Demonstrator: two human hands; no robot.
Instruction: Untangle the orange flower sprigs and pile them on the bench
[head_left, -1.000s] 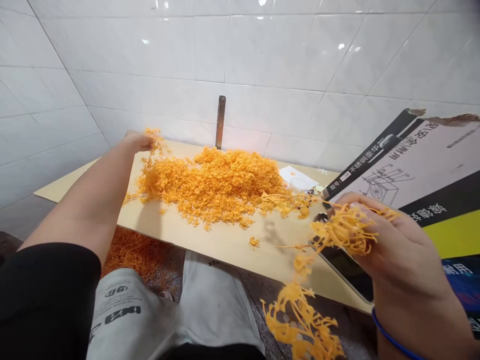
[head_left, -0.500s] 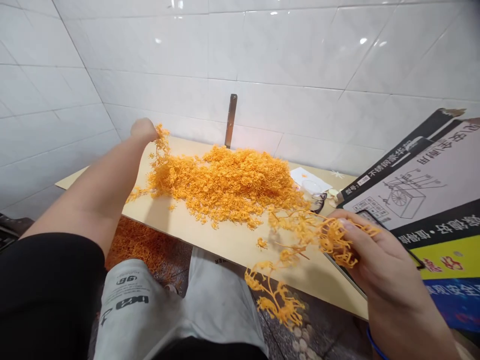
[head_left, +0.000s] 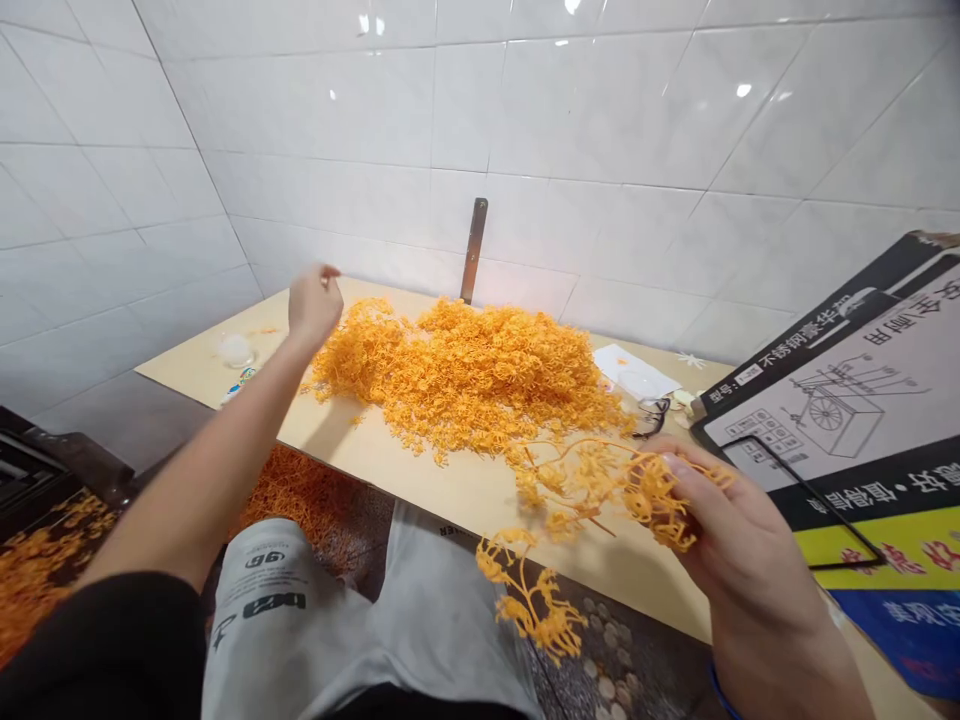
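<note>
In the head view my right hand (head_left: pixel 739 530) is closed around a small bunch of orange plastic sprigs (head_left: pixel 660 495), thin branched stems with curled, flower-like ends. Some of them dangle past the front edge of the board. My left hand (head_left: pixel 315 305) is over the far left end of a large heap of the same sprigs (head_left: pixel 487 375). Its fingers are bent and slightly apart, and no sprig shows in them. The heap lies along a pale board (head_left: pixel 420 490) against the tiled wall.
A printed carton (head_left: pixel 832 400) with a black wire frame (head_left: pixel 817 500) leans at the right. Behind the heap stands a dark metal strip (head_left: pixel 475 250). White paper (head_left: pixel 634 372) lies at the back right; more orange pieces (head_left: pixel 292 490) are below the board. A whitish round item (head_left: pixel 235 350) sits at left.
My left hand has let go of its orange sprig at the heap's left end and moved slightly right in view. My right hand keeps its bunch. The view has shifted a little.
</note>
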